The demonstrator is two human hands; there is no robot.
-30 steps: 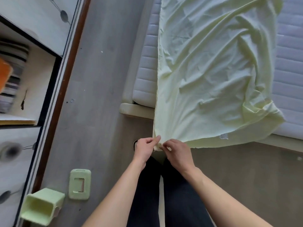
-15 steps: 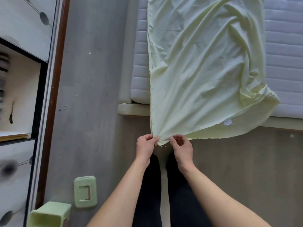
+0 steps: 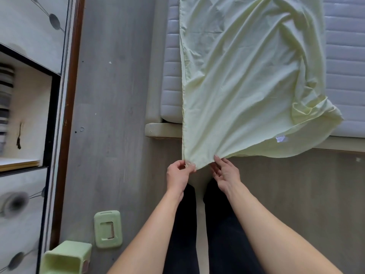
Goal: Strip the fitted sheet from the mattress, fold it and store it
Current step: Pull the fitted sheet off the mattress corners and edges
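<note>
Nearest the camera, two bare forearms reach forward over dark trouser legs [image 3: 223, 230]; the left hand [image 3: 177, 175] pinches the near corner of the fitted sheet [image 3: 246, 80] between thumb and curled fingers; the right hand [image 3: 226, 173] sits just beside it with its fingers fairly straight and spread, the tips touching the sheet's lower edge, and whether it truly clasps the cloth cannot be told. On the grey floor [image 3: 110, 115] to the left lie a pale green flat lid [image 3: 107, 228] and, nearer the corner, a pale green box [image 3: 65, 258] on its side. The sheet is pale yellow-green, thin and creased, folded into a long band; its near end hangs off the foot of the bed into the hands, the rest lies along the white quilted mattress [image 3: 345, 62], with a bunched, gathered corner at the right. A small white label [image 3: 280, 139] is sewn near the lower hem; its print is too small to read. At far left stands a white cupboard [image 3: 29, 26] with dark leaf patterns and an open shelf.
</note>
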